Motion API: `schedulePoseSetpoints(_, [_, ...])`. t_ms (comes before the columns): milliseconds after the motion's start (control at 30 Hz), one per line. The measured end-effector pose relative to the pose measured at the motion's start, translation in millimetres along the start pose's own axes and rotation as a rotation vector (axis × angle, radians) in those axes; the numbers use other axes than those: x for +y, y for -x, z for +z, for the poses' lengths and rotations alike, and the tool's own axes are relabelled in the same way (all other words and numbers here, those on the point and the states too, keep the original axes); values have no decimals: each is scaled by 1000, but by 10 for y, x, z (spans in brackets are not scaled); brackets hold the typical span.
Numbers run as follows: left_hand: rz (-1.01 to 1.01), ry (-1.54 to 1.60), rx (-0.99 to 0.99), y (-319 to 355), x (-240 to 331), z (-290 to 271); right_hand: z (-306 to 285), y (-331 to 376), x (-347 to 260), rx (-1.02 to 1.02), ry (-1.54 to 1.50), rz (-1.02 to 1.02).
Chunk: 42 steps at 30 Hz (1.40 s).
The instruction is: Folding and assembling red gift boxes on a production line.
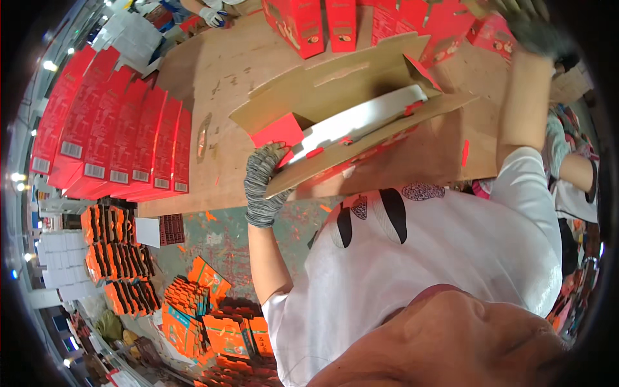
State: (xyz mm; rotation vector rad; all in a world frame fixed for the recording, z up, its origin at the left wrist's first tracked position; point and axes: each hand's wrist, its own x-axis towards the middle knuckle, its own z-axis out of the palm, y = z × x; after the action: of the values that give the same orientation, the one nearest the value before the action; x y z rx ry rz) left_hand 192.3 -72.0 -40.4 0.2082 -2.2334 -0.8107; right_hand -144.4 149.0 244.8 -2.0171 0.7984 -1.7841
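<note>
Left grip (pixel 263 184) clasps the open box (pixel 309 90); I cannot tell the state of the blurred right grip (pixel 532 32)

Brown table (pixel 219 77) — red boxes (pixel 295 29) on far side.

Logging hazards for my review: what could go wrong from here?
Only the left hand grips the open box, close to the near edge of the table, so it might twist or slip. The right hand, raised beside the red boxes at upper right, could knock one.
</note>
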Motion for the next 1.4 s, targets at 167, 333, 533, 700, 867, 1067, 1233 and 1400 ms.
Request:
schedulePoseSetpoints(167, [-191, 222, -37, -25, 130, -121, -312, 1165, -148, -502, 162, 286])
schedulePoseSetpoints(333, [-636, 358, 22, -135, 228, -127, 33, 1861, 382, -407, 1387, 1143])
schedulePoseSetpoints(533, [-661, 379, -62, -127, -99, -159, -144, 2449, 1125, 448, 711, 883])
schedulePoseSetpoints(700, [-826, 566, -82, -103, -14, -210, -345, 2350, 1347, 377, 423, 725])
schedulePoseSetpoints(867, [-898, 400, -319, -114, -88, -371, -923, 2220, 1280, -265, 309, 926])
schedulePoseSetpoints(1067, [-893, 512, -144, -74, -136, -255, -991, 2318, 1532, -19, -95, 1126])
schedulePoseSetpoints(1233, [-888, 441, 42, -201, -49, -92, -705, 2061, 1422, 9, 1, 940])
schedulePoseSetpoints(1400, [-749, 436, 477, -254, 244, 179, -614, 2212, 1787, 279, 226, 764])
